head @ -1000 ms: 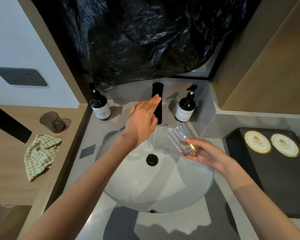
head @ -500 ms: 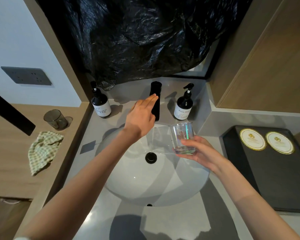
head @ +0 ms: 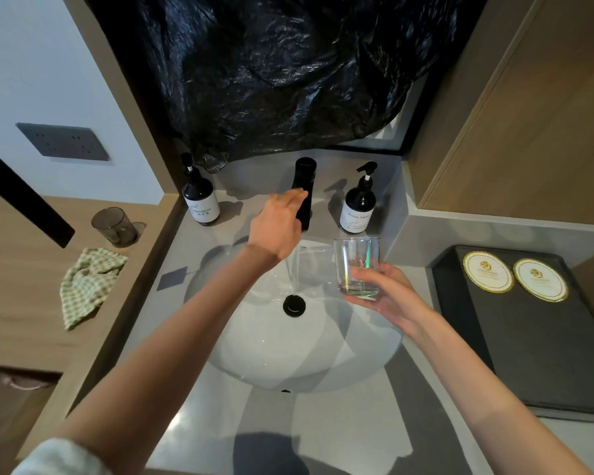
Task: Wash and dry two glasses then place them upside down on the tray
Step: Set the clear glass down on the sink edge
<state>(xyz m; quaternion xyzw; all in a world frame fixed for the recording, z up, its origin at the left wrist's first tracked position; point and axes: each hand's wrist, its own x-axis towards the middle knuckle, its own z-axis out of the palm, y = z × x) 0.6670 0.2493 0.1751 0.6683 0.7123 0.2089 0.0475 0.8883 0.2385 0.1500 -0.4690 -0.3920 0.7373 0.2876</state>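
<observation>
Your left hand [head: 276, 228] lies flat, fingers straight against the black tap [head: 304, 197], and your right hand [head: 388, 296] is wrapped round the base of the clear glass [head: 357, 265], upright, just beside the stream [head: 294, 269] over the basin [head: 254, 354]. For a good rinse, I'd say tip the rim into the flow, turn it so water hits inside & out, and grip low & firm, since wet glass is slippy. The smoky glass [head: 115, 226] sits on the wood shelf [head: 21, 269] at left near the checked cloth [head: 90, 282]; tray [head: 535, 347] at right, no glass on it yet.
</observation>
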